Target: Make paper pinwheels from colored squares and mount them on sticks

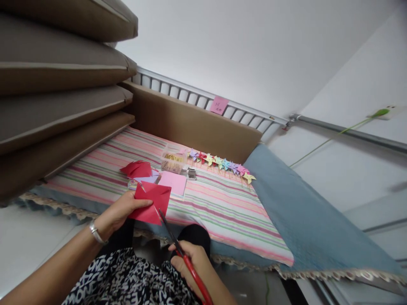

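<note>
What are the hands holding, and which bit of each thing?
The left hand holds a red paper by its left side, thumb on top. The right hand holds scissors by the red handles.

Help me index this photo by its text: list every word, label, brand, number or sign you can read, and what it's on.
"MONE": white capitals on the black patterned fabric garment, perhaps part of a longer word; its other lettering is too folded or blurred to read surely.
Pink paper note at the white metal radiator: dark handwriting, too small to read.
No other text can be made out.
</note>
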{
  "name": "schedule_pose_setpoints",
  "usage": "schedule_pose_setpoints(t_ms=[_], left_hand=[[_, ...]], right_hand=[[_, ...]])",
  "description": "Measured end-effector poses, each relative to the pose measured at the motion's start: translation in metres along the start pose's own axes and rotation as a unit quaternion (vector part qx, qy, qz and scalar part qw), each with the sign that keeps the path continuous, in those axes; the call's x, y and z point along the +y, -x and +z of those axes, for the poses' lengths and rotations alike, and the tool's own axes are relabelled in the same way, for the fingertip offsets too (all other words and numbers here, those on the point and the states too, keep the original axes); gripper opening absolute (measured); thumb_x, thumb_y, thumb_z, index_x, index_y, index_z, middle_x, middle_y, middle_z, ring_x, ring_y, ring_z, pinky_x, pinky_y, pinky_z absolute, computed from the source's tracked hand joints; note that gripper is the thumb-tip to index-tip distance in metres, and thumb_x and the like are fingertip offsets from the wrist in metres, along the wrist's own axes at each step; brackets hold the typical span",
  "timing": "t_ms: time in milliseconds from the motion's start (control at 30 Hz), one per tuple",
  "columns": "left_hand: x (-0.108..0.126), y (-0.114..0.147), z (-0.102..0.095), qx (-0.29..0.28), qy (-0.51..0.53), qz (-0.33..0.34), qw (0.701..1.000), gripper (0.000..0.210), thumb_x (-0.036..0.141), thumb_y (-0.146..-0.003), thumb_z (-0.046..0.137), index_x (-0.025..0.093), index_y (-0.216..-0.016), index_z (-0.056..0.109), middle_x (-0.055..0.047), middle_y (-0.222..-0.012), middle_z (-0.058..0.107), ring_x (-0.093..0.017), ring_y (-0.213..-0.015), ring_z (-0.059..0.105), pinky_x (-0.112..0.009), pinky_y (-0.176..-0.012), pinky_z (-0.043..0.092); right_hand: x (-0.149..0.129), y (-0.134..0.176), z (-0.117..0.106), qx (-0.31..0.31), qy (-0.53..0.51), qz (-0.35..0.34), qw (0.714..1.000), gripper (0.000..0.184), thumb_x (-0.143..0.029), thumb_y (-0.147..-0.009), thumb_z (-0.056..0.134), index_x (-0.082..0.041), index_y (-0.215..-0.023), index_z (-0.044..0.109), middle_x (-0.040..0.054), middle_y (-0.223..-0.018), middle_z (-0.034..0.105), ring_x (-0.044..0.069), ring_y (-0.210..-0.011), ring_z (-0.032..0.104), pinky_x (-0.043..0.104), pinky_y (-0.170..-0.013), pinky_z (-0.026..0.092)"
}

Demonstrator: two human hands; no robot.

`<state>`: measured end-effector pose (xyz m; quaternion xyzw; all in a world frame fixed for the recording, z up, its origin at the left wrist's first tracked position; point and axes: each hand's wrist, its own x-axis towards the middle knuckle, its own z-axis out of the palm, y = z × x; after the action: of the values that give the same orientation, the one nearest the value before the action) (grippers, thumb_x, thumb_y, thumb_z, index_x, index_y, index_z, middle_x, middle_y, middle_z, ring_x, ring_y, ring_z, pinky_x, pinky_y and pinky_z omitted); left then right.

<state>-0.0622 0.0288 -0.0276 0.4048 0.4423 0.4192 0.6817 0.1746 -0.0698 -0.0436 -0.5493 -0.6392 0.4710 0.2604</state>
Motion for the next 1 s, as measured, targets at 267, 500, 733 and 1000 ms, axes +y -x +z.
schedule_pose_setpoints(t_ms=[267, 500, 733, 1000], left_hand=[[0.005, 0.005, 0.006, -0.002, 0.016, -0.007, 1.000, 0.032, 0.026, -0.061, 0.081, 0.011, -0.087, 0.072, -0.010, -0.086, 0.077, -0.022, -0.070, 0.070, -0.029, -0.069, 0.053], [0.008, 0.006, 0.012, -0.002, 0.020, -0.026, 0.999, 0.036, 0.027, -0.057, 0.083, 0.009, -0.087, 0.072, -0.011, -0.084, 0.077, -0.021, -0.069, 0.069, -0.029, -0.068, 0.052], [0.011, 0.008, 0.015, 0.013, 0.018, -0.031, 0.999, 0.038, 0.027, -0.053, 0.085, 0.009, -0.084, 0.072, -0.010, -0.081, 0.077, -0.021, -0.067, 0.068, -0.029, -0.067, 0.051], [0.012, 0.008, 0.015, -0.002, 0.016, -0.026, 1.000, 0.038, 0.027, -0.057, 0.082, 0.009, -0.088, 0.072, -0.012, -0.088, 0.077, -0.023, -0.072, 0.069, -0.032, -0.072, 0.052]], right_hand=[[0.000, -0.006, 0.002, -0.009, 0.010, -0.002, 1.000, 0.025, -0.034, -0.075, 0.066, -0.016, -0.092, 0.072, -0.0063, -0.053, 0.039, 0.008, -0.050, 0.031, 0.023, -0.048, 0.025], [-0.002, -0.008, 0.003, -0.014, -0.002, 0.013, 1.000, 0.027, -0.033, -0.075, 0.065, -0.016, -0.094, 0.071, -0.0065, -0.050, 0.039, 0.009, -0.047, 0.033, 0.022, -0.046, 0.026], [-0.004, -0.009, 0.003, -0.013, -0.002, 0.003, 1.000, 0.026, -0.032, -0.075, 0.065, -0.013, -0.093, 0.072, -0.0063, -0.052, 0.039, 0.008, -0.048, 0.031, 0.022, -0.048, 0.027], [-0.004, -0.009, 0.003, -0.005, -0.010, 0.006, 1.000, 0.025, -0.034, -0.075, 0.066, -0.015, -0.091, 0.072, -0.0063, -0.050, 0.041, 0.009, -0.046, 0.033, 0.023, -0.048, 0.028]])
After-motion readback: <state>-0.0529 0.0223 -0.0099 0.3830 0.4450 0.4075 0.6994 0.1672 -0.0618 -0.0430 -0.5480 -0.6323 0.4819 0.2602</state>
